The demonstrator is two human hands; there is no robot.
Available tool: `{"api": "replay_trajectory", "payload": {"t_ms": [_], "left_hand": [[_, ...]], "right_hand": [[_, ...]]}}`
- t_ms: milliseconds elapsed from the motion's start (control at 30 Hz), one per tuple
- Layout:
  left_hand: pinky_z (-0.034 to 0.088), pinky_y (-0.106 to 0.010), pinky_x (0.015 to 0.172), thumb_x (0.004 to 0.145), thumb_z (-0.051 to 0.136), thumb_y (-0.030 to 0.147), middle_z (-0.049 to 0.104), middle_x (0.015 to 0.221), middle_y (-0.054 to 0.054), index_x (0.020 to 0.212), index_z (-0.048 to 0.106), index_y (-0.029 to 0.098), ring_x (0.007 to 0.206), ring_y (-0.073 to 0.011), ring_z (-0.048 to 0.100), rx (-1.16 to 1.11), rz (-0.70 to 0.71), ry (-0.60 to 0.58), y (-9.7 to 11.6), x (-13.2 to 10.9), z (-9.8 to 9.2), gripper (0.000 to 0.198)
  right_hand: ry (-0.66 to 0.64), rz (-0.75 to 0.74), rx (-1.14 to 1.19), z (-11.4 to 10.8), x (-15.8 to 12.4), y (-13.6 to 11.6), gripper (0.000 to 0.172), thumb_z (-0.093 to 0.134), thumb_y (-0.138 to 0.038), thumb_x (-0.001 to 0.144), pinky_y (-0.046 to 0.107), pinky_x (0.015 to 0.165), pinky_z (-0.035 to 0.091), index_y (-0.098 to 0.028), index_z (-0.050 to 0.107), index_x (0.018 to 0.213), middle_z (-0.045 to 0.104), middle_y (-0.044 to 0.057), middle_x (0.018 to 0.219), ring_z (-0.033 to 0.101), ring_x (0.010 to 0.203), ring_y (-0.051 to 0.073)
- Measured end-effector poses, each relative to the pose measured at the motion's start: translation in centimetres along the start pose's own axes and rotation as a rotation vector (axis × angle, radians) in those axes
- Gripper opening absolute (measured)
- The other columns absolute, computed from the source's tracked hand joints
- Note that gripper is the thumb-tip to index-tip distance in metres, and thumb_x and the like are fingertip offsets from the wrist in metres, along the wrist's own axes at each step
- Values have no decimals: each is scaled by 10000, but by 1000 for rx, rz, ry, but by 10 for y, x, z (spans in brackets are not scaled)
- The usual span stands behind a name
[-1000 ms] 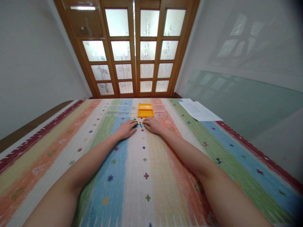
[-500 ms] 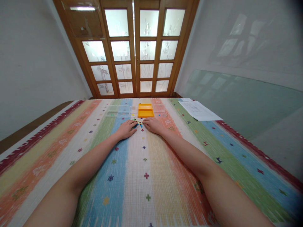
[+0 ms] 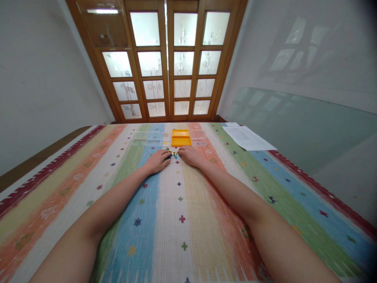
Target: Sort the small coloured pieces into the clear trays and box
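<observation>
A small cluster of colourful pieces (image 3: 174,154), with blue, yellow, green, dark and white bits, lies on the striped cloth between my hands; the pieces are too small to name. My left hand (image 3: 159,161) rests on the cloth from the left, its fingers stretched over and touching the cluster's left side and hiding part of it. From the right, my right hand (image 3: 191,156) lies with its fingertips at the cluster's edge, fingers extended and slightly bent. Neither hand visibly lifts a piece.
An open orange box (image 3: 181,141) stands just beyond the hands. Clear plastic trays flank it, one on the left (image 3: 147,138) and one on the right (image 3: 199,138), holding a few tiny coloured bits. Paper sheets (image 3: 249,137) lie at the back right on the striped tablecloth (image 3: 167,236).
Both hands stay almost in place, with only tiny finger shifts. Slightly more of the coloured cluster shows between them.
</observation>
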State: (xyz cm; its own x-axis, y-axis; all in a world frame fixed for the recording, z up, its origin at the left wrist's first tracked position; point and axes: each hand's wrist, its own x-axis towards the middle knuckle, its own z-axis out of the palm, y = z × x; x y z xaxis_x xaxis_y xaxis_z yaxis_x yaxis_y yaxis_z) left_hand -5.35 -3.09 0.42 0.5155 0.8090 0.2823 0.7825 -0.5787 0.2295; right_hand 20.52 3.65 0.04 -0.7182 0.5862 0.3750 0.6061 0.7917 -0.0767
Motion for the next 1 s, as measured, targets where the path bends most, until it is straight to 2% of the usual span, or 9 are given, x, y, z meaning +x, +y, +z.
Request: {"api": "replay_trajectory", "payload": {"t_ms": [300, 467, 767, 900, 1000], "left_hand": [[353, -449, 1248, 1062, 477, 436, 571, 1544, -119, 1477, 602, 207, 1443, -272, 496, 8, -2, -13, 1, 1, -1, 491], [355, -461, 1244, 1058, 486, 437, 575, 1540, -118, 1478, 604, 213, 1441, -279, 494, -4, -4, -6, 3, 1, -1, 491], [369, -466, 1235, 1027, 541, 394, 582, 1532, -109, 1466, 625, 231, 1434, -283, 502, -25, 6, 19, 0, 0, 1, 475], [369, -466, 1237, 1026, 539, 388, 584, 1530, -113, 1457, 635, 223, 1433, -286, 504, -8, 15, 24, -1, 0, 2, 472], [377, -470, 1232, 1028, 537, 387, 587, 1527, -108, 1454, 639, 231, 1428, -285, 510, 3, 16, 26, 0, 0, 2, 465]], "right_hand": [[13, 19, -26, -2, -1, -3, 246, 562, -180, 1044, 360, 1002, 476, -188, 787, 1141, 759, 105, 1178, 667, 1110, 236], [129, 92, -6, -4, -3, 0, 314, 510, -209, 1080, 399, 1059, 461, -186, 745, 1287, 721, 125, 1311, 640, 1198, 254], [337, 252, -13, -3, -6, 18, 386, 480, -185, 1059, 451, 1151, 413, -168, 701, 1374, 675, 147, 1393, 580, 1307, 284], [369, 330, -1, 0, -5, 28, 398, 472, -212, 1060, 471, 1153, 411, -176, 691, 1391, 668, 145, 1401, 571, 1312, 297], [340, 371, 14, 3, -5, 35, 412, 478, -254, 1063, 485, 1152, 415, -179, 668, 1421, 653, 152, 1418, 571, 1310, 308]]}}
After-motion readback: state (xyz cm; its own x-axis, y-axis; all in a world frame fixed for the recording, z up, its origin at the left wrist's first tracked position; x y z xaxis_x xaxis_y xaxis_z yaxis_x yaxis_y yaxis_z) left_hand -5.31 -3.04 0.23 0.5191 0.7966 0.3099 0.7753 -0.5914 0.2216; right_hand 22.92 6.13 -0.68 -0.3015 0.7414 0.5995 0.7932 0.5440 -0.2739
